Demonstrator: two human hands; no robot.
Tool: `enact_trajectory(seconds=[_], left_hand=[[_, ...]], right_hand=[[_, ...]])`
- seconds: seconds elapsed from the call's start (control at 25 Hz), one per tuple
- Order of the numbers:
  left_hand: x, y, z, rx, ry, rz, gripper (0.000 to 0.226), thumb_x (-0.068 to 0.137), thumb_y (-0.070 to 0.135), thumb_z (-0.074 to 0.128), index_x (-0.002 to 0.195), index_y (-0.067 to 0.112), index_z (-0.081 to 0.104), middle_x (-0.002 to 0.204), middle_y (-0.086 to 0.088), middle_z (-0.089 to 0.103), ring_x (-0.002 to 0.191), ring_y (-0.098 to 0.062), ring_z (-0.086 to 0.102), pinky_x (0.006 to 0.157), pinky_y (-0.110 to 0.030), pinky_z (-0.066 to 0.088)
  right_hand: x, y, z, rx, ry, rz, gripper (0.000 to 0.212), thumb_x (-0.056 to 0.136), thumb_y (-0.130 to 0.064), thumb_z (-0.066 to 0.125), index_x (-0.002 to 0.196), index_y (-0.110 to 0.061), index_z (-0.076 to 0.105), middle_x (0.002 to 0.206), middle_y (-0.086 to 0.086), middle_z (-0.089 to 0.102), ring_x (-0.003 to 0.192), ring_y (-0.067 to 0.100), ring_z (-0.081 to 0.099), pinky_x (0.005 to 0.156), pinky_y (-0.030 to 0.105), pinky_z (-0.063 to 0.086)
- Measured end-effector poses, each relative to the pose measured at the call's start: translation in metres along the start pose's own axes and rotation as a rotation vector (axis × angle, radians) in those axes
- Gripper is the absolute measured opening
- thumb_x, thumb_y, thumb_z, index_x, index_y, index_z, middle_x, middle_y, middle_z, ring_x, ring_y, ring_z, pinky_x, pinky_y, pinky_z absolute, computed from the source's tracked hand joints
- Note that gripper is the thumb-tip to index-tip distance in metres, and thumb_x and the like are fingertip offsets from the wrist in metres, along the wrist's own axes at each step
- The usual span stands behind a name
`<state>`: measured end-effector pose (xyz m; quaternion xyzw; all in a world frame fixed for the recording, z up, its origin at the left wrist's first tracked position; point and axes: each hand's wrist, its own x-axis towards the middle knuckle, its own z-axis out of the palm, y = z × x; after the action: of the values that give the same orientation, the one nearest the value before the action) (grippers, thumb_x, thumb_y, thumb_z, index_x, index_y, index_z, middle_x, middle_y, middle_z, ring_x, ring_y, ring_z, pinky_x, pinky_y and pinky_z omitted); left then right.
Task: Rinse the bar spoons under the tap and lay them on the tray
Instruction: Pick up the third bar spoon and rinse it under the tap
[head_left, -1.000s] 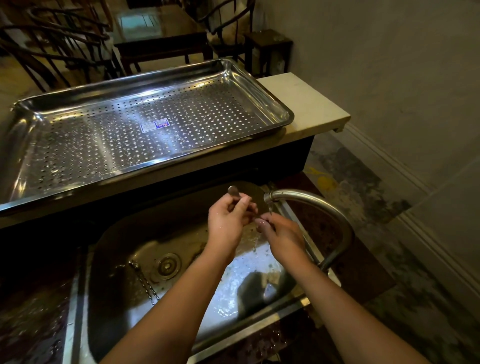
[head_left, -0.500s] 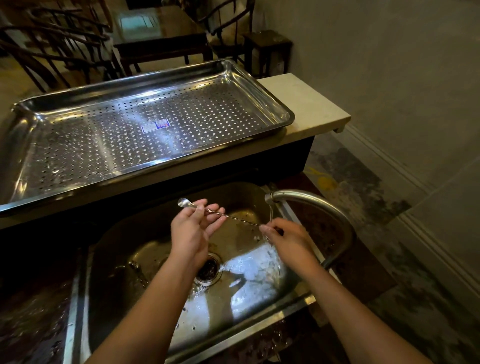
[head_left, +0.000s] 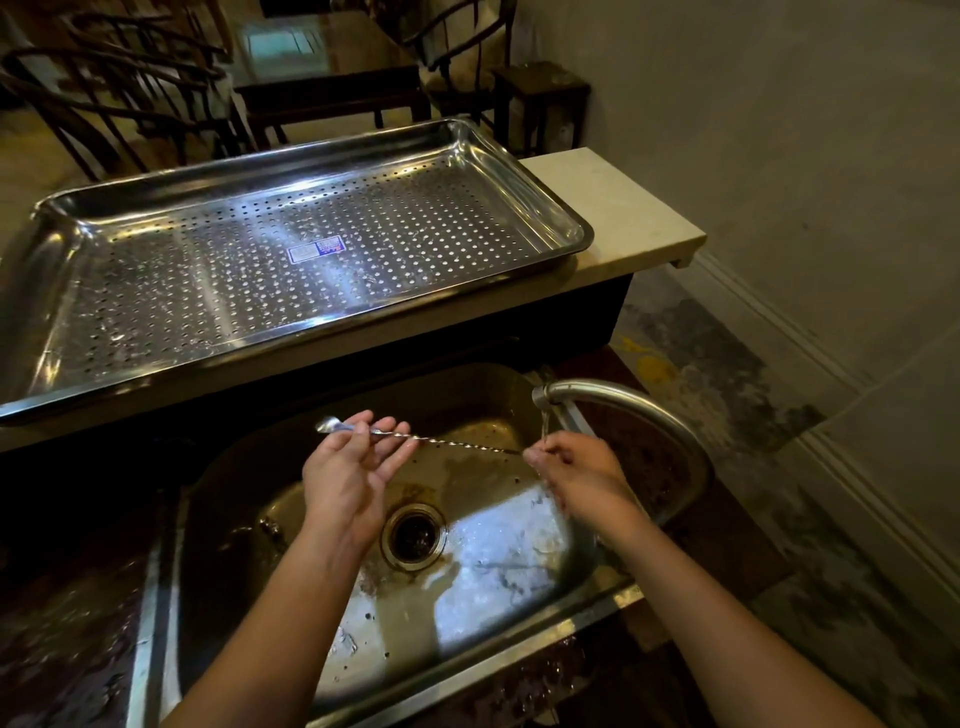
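On the tray (head_left: 545, 171): blue-white sticker (head_left: 315, 253), unreadable.
Bar spoon (head_left: 457, 442): level above the sink (head_left: 234, 467), between the hands.
Left hand (head_left: 348, 478): fingertips pinch its bowl end.
Right hand (head_left: 582, 467): pinches its tail under the tap (head_left: 623, 397).

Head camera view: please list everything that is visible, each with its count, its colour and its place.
bar spoon: one, silver, level above the sink, held at both ends
tray: one, silver, perforated, on the counter behind the sink
sticker: one, blue and white, middle of the tray
counter: one, pale top
sink: one, steel, wet
drain: one, dark, sink bottom
tap: one, silver, right of the sink
chairs: several, dark wood, background
table: one, dark, background
left hand: one, holds the bowl end
right hand: one, pinches the other end under the tap
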<state>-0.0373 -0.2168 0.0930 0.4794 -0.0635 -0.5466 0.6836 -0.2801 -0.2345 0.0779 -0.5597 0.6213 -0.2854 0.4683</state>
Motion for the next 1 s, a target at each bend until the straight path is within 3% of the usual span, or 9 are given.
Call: enact_trajectory(seconds=[0.12, 0.32, 0.56, 0.68, 0.84, 1.0], left_hand=[[0.002, -0.004, -0.011, -0.046, 0.051, -0.035, 0.022, 0.103, 0.006, 0.035, 0.104, 0.003, 0.056, 0.106, -0.025, 0.061, 0.094, -0.038, 0.068, 0.067, -0.044, 0.062], [-0.001, -0.005, -0.024, -0.001, 0.010, -0.120, 0.020, 0.101, 0.006, 0.041, 0.112, 0.000, 0.057, 0.105, -0.026, 0.067, 0.090, -0.036, 0.072, 0.069, -0.043, 0.062], [-0.013, 0.001, -0.039, 0.115, -0.001, -0.108, 0.017, 0.099, 0.008, 0.049, 0.109, 0.002, 0.060, 0.099, -0.021, 0.071, 0.082, -0.028, 0.074, 0.068, -0.037, 0.062], [-0.019, 0.003, -0.059, 0.221, -0.037, -0.085, 0.017, 0.096, 0.014, 0.054, 0.108, 0.007, 0.065, 0.099, -0.014, 0.073, 0.086, -0.024, 0.073, 0.070, -0.034, 0.061], [-0.025, 0.000, -0.098, 0.544, -0.004, 0.045, 0.017, 0.091, 0.011, 0.062, 0.106, 0.013, 0.070, 0.095, -0.010, 0.075, 0.089, -0.026, 0.072, 0.078, -0.036, 0.056], [-0.042, -0.010, -0.154, 1.225, 0.059, 0.302, 0.017, 0.086, 0.012, 0.068, 0.099, 0.022, 0.072, 0.100, 0.003, 0.070, 0.097, -0.020, 0.065, 0.085, -0.036, 0.050]], right_hand=[[0.000, 0.000, -0.001, -0.166, -0.020, -0.079, 0.019, 0.090, -0.045, 0.065, 0.080, -0.029, 0.067, 0.067, -0.006, 0.065, 0.064, 0.010, 0.061, 0.058, 0.028, 0.046], [0.004, -0.008, -0.004, -0.396, -0.252, -0.198, 0.014, 0.094, -0.041, 0.061, 0.094, -0.031, 0.071, 0.082, -0.012, 0.067, 0.079, 0.002, 0.064, 0.068, 0.027, 0.051], [0.009, -0.009, -0.001, -0.403, -0.267, -0.288, 0.012, 0.089, -0.042, 0.067, 0.096, -0.033, 0.071, 0.093, -0.014, 0.066, 0.088, -0.001, 0.060, 0.071, 0.026, 0.048], [0.009, -0.008, 0.005, -0.534, -0.303, -0.394, 0.010, 0.096, -0.036, 0.060, 0.098, -0.031, 0.068, 0.091, -0.010, 0.067, 0.086, 0.005, 0.062, 0.076, 0.038, 0.055], [0.008, -0.003, 0.009, -0.475, -0.181, -0.255, 0.014, 0.100, -0.033, 0.052, 0.091, -0.032, 0.062, 0.080, -0.006, 0.065, 0.076, 0.010, 0.063, 0.066, 0.033, 0.054], [0.001, 0.003, 0.020, -0.185, -0.229, -0.099, 0.019, 0.101, -0.020, 0.051, 0.089, -0.022, 0.065, 0.075, 0.001, 0.071, 0.065, 0.013, 0.066, 0.060, 0.027, 0.051]])
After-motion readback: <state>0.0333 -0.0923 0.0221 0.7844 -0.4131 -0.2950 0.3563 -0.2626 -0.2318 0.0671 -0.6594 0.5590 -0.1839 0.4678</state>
